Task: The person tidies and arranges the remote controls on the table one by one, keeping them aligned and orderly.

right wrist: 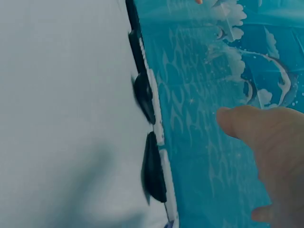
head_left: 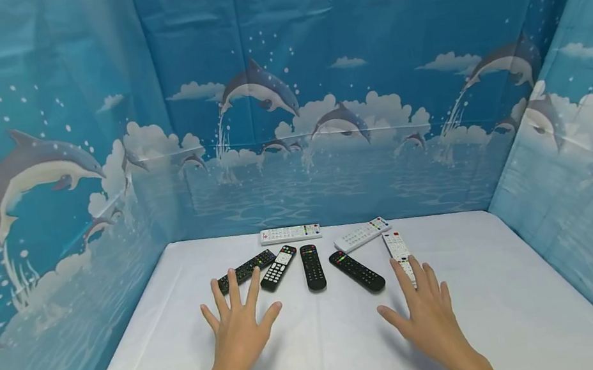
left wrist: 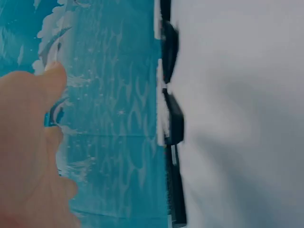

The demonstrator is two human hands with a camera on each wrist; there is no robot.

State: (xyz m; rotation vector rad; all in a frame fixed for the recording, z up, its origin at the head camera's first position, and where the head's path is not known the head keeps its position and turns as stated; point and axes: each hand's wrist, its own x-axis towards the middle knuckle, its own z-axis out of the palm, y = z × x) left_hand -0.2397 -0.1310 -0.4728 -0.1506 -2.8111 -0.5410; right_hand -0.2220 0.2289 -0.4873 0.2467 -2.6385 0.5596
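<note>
My left hand (head_left: pixel 239 336) is held above the white table with its fingers spread, holding nothing. Its fingertips overlap the near end of a black remote control (head_left: pixel 253 263) in the head view. Beside that lies a black remote with a white button area (head_left: pixel 279 268). A third black remote (head_left: pixel 313 267) lies lengthwise in the middle. My right hand (head_left: pixel 430 319), also spread and holding nothing, hovers over the table's right part. Its fingers partly cover a white remote (head_left: pixel 398 250). Left of it, a black remote (head_left: pixel 357 271) lies slanted. Both wrist views show the thumbs apart from the remotes.
At the back lie a white remote (head_left: pixel 290 234) and another slanted white remote (head_left: pixel 363 235). The white tablecloth (head_left: pixel 322 349) covers the table. Blue curtains with dolphins (head_left: pixel 294 172) stand behind it and along both sides.
</note>
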